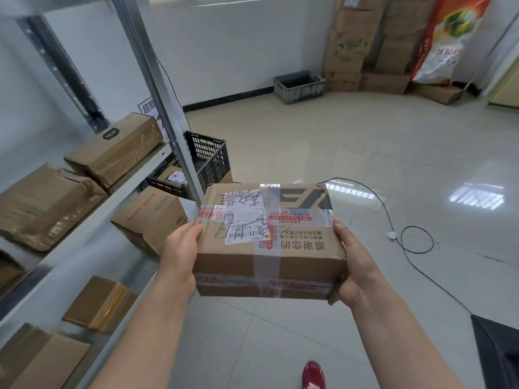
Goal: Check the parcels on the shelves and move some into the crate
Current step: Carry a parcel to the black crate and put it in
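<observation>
Pale tiled floor point(337, 153) is filling most of the frame, glaring with window reflections at right. Metal shelving unit point(165, 88) is running down the left side, uprights slanting toward top left. Stacked cartons point(362, 49) are piling against the wall at upper right, with a printed sack point(446, 43) leaning against them. Taped parcel point(269, 248) is sitting at centre frame, held in the air above the floor, clear of the shelves and outside both crates, top face tilting toward the camera. Left hand point(179, 248) is grasping its left end, thumb lying over the top edge, fingers going out of sight underneath. Right hand point(354, 265) is grasping the right end the same way, thumb on the top corner, fingers wrapping beneath. Brown shelf parcels point(118, 150) are lying on several levels at left and lower left, some crumpled and taped. Black crate point(209, 161) is standing at mid left, just behind the shelf post; something with a white label is lying inside, probably a parcel, but the post is hiding part of it. Grey crate point(299, 87) is sitting against the far wall at top centre. Black cable point(415, 240) is looping across the floor at right. White label point(247, 220) with a barcode and scribbled pen marks is sticking on the taped parcel's top. Red shoe point(313, 374) is showing at bottom centre.
</observation>
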Motion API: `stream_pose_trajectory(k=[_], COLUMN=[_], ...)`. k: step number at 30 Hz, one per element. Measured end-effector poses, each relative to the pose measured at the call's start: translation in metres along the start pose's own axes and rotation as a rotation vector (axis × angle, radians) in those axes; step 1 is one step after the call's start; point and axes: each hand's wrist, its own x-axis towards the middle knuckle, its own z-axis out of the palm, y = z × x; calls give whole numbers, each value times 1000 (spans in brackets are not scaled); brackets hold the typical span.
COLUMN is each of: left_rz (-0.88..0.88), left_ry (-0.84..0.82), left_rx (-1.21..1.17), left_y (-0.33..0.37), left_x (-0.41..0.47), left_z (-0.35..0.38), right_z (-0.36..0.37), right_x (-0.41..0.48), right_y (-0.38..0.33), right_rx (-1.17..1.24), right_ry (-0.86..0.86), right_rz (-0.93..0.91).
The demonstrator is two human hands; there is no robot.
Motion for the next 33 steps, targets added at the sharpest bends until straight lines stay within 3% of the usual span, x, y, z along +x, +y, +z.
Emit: stream_pose_trajectory(k=[19, 33], left_rz=[4, 7], left_ry=[155, 223], left_rx=[-120, -124], left_y=[52, 95], left_x=[100, 214], left_z=[169, 212], right_z=[4, 75], right_x=[170, 274], right_y=[-175, -237], right_rx=[-209, -291], right_ry=[-59, -88], right_rz=[38, 81])
